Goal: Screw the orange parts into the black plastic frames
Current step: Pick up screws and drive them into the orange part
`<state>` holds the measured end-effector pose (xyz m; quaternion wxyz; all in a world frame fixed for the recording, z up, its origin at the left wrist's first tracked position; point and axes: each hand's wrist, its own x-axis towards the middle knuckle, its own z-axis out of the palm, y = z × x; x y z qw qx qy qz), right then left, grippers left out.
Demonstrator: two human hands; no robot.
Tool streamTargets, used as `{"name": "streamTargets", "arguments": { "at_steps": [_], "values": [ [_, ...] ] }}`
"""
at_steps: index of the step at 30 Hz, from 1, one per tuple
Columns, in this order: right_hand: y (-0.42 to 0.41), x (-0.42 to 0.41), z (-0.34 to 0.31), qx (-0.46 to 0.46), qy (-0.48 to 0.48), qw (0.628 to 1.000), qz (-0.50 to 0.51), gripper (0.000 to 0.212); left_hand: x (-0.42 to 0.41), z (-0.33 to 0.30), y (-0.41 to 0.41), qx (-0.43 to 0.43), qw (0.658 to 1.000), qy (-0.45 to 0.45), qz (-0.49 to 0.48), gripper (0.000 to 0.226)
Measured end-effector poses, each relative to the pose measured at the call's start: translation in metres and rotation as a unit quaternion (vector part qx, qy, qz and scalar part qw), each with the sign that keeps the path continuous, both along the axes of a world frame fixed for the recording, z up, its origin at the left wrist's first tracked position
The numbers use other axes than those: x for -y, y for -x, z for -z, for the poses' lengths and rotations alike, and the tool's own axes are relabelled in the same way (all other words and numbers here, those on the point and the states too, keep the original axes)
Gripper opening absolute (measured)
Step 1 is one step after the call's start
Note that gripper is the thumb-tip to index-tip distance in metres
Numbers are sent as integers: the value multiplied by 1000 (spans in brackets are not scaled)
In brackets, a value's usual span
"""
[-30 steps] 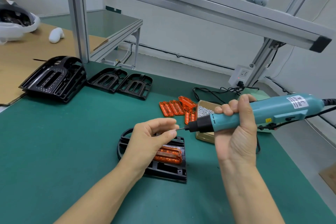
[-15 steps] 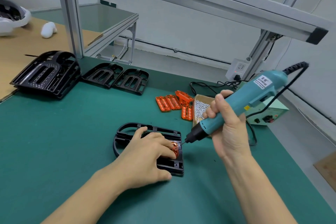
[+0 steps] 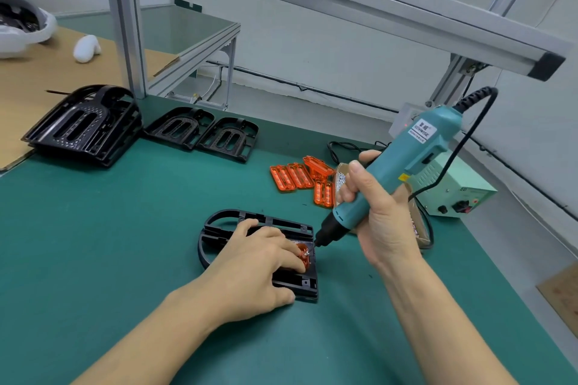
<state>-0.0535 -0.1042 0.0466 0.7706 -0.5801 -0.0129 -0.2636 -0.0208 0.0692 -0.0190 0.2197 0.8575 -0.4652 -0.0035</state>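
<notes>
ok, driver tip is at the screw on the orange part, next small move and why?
Probably press the electric screwdriver straight down and run it. Its tip sits at a small screw on the orange part, which lies in the black frame. The left hand presses the part flat, and the right hand grips the tool, so everything looks lined up for driving.

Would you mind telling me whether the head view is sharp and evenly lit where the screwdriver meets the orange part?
Head view: soft even light, faint shadows; the screwdriver tip and orange part are sharp though small; the overhead rail bows from wide-angle distortion.
</notes>
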Motion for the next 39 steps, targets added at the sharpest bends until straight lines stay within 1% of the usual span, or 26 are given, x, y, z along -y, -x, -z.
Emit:
{"name": "streamTargets", "arguments": {
  "at_steps": [2, 5, 8, 11, 14, 16, 19, 22, 25, 33, 36, 39],
  "values": [
    [-3, 1, 0, -4, 20, 1000, -12, 19, 0, 1, -1, 4, 1000, 3, 0, 43],
    [-10, 2, -2, -10, 84, 995, -49, 18, 1, 3, -2, 8, 1000, 5, 0, 43],
    [-18, -2, -5, -8, 159, 982, -106, 20, 1, 4, -3, 13, 1000, 7, 1, 43],
    [-22, -9, -4, -2, 191, 969, -156, 23, 1, 5, -3, 7, 1000, 12, 0, 43],
    [-21, -8, 0, 9, 188, 971, -147, 25, 1, 7, -5, 3, 1000, 27, -5, 46],
    [-18, -5, 3, 12, 160, 980, -119, 27, 1, 7, -5, 0, 999, 39, -13, 51],
    [-15, 0, 6, 10, 116, 989, -87, 29, 1, 8, -5, 11, 999, 42, -9, 49],
    [-13, 0, 6, 11, 113, 990, -80, 27, 1, 8, -5, 7, 999, 37, -8, 49],
    [-12, -2, 4, 12, 121, 989, -85, 23, 1, 7, -5, 9, 999, 39, -9, 47],
    [-6, -2, -1, 9, 118, 985, -123, 20, 2, 7, -4, 9, 999, 44, -15, 48],
    [-5, -3, -3, 14, 119, 981, -156, 21, 2, 6, -5, 9, 999, 45, -14, 48],
    [-5, -2, -3, 11, 96, 981, -171, 27, 2, 6, -6, 0, 999, 51, -10, 47]
  ]
}}
